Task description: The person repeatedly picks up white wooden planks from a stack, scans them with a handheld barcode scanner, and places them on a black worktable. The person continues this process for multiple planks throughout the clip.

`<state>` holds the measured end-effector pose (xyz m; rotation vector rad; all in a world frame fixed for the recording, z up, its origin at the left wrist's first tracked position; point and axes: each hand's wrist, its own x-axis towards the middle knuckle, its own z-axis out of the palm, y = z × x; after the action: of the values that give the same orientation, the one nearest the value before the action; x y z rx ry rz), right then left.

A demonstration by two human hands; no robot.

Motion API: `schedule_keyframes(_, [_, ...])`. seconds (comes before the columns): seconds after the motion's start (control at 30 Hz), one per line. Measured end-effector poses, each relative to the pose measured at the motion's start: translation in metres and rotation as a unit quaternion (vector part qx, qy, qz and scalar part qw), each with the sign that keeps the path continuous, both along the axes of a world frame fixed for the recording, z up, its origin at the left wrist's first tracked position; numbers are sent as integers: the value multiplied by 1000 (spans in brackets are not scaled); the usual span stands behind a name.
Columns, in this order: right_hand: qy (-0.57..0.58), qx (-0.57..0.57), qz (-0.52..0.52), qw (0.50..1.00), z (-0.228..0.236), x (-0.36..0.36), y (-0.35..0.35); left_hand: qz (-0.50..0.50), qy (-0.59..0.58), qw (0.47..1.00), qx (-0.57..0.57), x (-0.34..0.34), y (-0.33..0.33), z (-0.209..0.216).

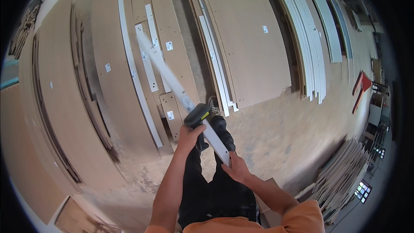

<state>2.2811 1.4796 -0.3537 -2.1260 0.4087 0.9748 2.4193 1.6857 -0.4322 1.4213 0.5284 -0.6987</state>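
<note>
In front of me a long white slat (163, 70) slants from near my right hip up and away to the left, with small dark holes by its near end. My right hand (238, 168) grips that near end, thumb on top. My left hand (190, 137) is wrapped round the handle of a dark handheld barcode scanner (197, 115) with a yellow mark. The scanner's head lies across the slat from my view and hides part of it; whether they touch I cannot tell.
Stacks of brown panels (248, 39) with small labels lie on the concrete floor (267, 125). White strips (308, 47) are piled at the right. A narrow white strip (136, 73) rests on panels ahead. A red stand-like object (362, 87) and stacked thin boards (340, 177) are further right.
</note>
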Motion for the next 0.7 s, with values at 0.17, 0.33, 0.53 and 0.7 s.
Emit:
schedule_keyframes(0.17, [-105, -115, -107, 982, -98, -2, -18, -108, 58, 991, 54, -26, -22, -13])
schedule_keyframes(0.33, [-148, -170, -114, 968, -221, 38, -51, -200, 114, 955, 188, -74, 16, -24])
schedule_keyframes(0.53, [-134, -174, -220, 950, -373, 88, -65, -130, 208, 926, 288, -132, 56, -50])
schedule_keyframes(0.7, [-289, -224, 106, 925, -410, 125, -69, -149, 199, 919, 306, -142, 29, -41])
